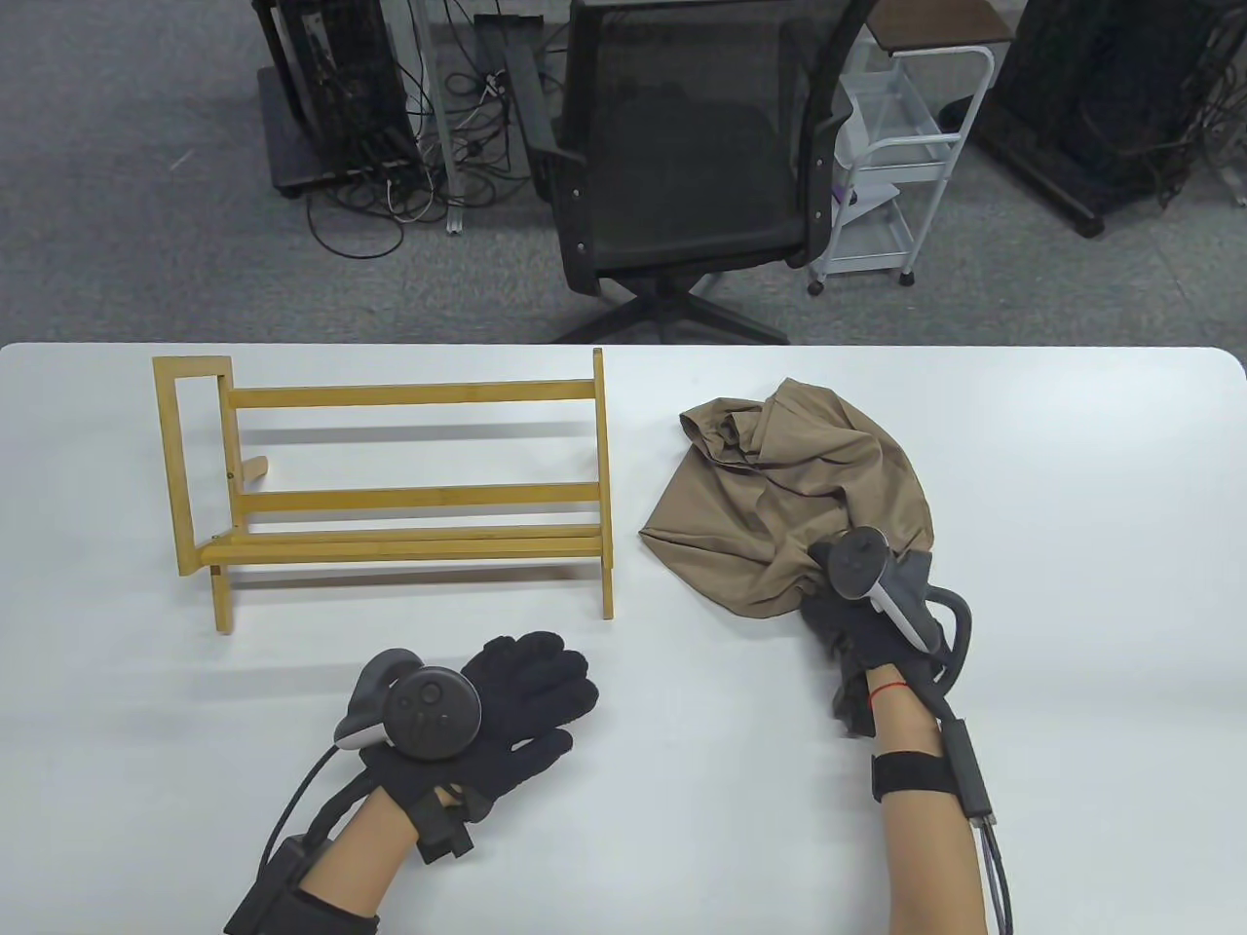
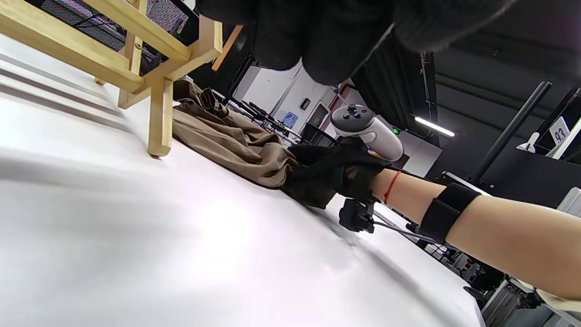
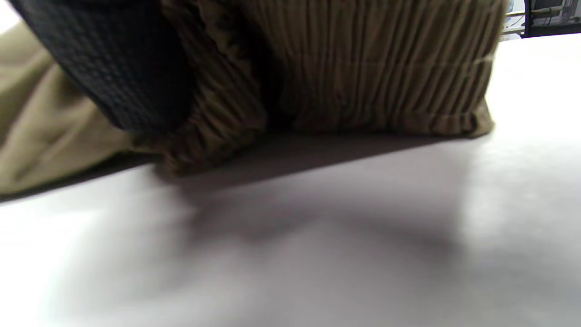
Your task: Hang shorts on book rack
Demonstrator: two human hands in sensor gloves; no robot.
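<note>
The khaki shorts point(image 1: 799, 497) lie crumpled on the white table point(image 1: 1072, 545), right of the wooden book rack point(image 1: 399, 487). My right hand point(image 1: 843, 609) grips the near edge of the shorts; the right wrist view shows a gloved finger point(image 3: 113, 68) against the elastic waistband point(image 3: 363, 77), lifted slightly off the table. The left wrist view shows the right hand point(image 2: 327, 170) holding the shorts point(image 2: 227, 141) beside the rack's leg point(image 2: 159, 118). My left hand point(image 1: 526, 691) lies flat and open on the table in front of the rack, holding nothing.
A black office chair point(image 1: 682, 166) stands beyond the table's far edge, with a white cart point(image 1: 896, 166) to its right. Cables and dark equipment frames lie on the floor behind.
</note>
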